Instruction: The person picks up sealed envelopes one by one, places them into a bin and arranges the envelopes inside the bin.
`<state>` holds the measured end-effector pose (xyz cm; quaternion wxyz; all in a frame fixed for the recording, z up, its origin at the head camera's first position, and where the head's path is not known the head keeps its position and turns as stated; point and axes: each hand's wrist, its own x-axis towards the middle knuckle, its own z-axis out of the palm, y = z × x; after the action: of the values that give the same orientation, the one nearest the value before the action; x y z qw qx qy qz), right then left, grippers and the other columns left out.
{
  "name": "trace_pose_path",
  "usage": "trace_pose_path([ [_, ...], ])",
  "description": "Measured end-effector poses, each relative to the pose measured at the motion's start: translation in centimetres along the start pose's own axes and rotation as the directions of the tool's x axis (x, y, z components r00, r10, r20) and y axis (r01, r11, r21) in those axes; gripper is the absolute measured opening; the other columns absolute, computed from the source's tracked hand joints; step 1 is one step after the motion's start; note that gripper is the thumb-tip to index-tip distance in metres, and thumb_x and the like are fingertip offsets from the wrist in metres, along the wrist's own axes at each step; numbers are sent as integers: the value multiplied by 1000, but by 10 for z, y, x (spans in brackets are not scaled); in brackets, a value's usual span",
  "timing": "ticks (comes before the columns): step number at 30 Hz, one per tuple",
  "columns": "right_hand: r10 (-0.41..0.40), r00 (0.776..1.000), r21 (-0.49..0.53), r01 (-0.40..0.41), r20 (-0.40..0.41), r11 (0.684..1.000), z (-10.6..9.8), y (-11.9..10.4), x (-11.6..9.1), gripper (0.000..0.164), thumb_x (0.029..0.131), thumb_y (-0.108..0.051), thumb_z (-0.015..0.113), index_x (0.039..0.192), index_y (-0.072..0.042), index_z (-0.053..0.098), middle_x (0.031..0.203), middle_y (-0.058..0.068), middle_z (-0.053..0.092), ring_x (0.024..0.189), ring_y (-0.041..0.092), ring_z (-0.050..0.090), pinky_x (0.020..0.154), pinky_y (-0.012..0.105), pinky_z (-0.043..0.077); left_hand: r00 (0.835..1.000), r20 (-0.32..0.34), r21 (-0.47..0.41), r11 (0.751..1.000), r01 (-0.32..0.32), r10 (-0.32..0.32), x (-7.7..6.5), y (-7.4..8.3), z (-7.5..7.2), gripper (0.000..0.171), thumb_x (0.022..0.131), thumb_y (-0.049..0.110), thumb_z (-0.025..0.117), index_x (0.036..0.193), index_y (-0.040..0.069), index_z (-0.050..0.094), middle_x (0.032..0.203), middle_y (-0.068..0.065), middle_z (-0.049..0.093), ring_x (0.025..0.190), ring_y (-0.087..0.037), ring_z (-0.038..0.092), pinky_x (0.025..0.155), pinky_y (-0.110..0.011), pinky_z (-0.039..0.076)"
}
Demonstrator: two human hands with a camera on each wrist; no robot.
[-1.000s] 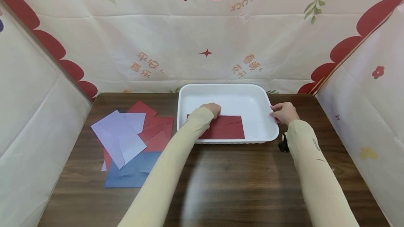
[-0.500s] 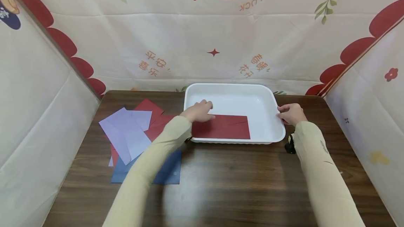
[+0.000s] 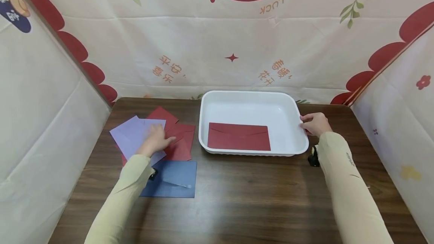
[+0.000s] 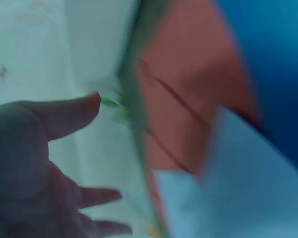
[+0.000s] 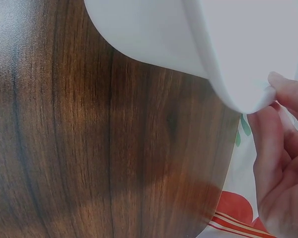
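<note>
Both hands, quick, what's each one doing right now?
Left hand: open, holding nothing, over purple envelopes.
Right hand: closed, pinching the white tray by its rim.

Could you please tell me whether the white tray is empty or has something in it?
Not empty: in the head view, a red envelope lies inside the white tray, along its near wall, with white floor showing behind it.

Long sleeves here, pale creamy yellow, pretty plain and fairly snug. Left sleeve [image 3: 120,199] has some wrinkles, right sleeve [image 3: 348,187] has a tiny dark marking [image 3: 349,157], looks like lettering but too small to read, plus a thin dark line [image 3: 356,176]. Black left wrist camera [image 3: 153,174], black right wrist camera [image 3: 313,158] with a yellowish bit. Fingers [image 5: 266,136] are bare.
</note>
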<state>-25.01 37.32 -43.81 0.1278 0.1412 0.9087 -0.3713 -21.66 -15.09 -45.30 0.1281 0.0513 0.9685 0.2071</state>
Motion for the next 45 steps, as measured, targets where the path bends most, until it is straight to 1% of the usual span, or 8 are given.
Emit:
trace_pose_path([
  [3,-1,1000,1,1,2,1000,0,-1,0,45,81,-14,65,118,10,53,116,32,49,77,24,58,69,36,53,983,13,-24,983,183,-183,-4,-22,7,54,90,30,50,111,-18,38,113,-39,34,108,-53,30,86,-60,30],
  [6,0,1000,1,0,5,1000,1,-2,0,45,81,-14,65,117,10,53,115,31,49,74,21,58,67,34,53,934,19,-61,932,358,-358,-2,-37,14,65,92,32,44,128,-18,22,128,-44,11,116,-64,10,91,-69,20],
  [10,3,1000,1,-3,4,1000,2,-3,0,45,81,-13,65,118,9,53,115,31,49,75,22,58,69,36,53,891,80,-97,887,452,-446,3,-47,21,78,92,36,41,136,-15,1,134,-44,-13,117,-67,-9,89,-76,9],
  [22,-16,1000,3,16,-6,1000,-1,-2,4,45,80,-13,66,117,10,54,117,32,49,72,17,59,65,33,53,993,32,21,994,110,-111,7,-55,21,68,89,35,51,134,-8,25,136,-34,17,120,-57,15,90,-70,21],
  [27,-36,999,9,36,-24,999,1,-2,5,43,79,-9,64,115,12,54,114,33,50,68,13,59,62,32,54,981,-79,56,981,183,-179,10,-57,19,69,87,40,52,129,-11,31,122,-37,29,107,-56,29,83,-65,33],
  [33,-25,1000,0,25,-14,1000,1,-2,5,45,79,-11,65,117,11,53,115,32,50,69,13,59,65,34,54,970,21,52,969,242,-244,14,-59,16,72,86,43,52,127,-12,31,122,-37,27,110,-55,26,82,-67,30],
  [40,-10,1000,4,10,-11,1000,0,-1,3,45,80,-12,66,118,10,53,119,31,47,72,15,59,67,36,53,996,79,48,998,40,-44,20,-67,12,71,85,34,60,136,-4,29,139,-30,22,124,-53,19,94,-66,21],
  [45,-7,1000,-8,7,-8,1000,-2,0,1,45,81,-13,65,118,10,53,119,32,48,70,14,58,65,34,53,976,125,110,975,-191,177,29,-67,9,66,83,24,65,133,-6,34,138,-32,26,126,-51,21,100,-61,21],
])
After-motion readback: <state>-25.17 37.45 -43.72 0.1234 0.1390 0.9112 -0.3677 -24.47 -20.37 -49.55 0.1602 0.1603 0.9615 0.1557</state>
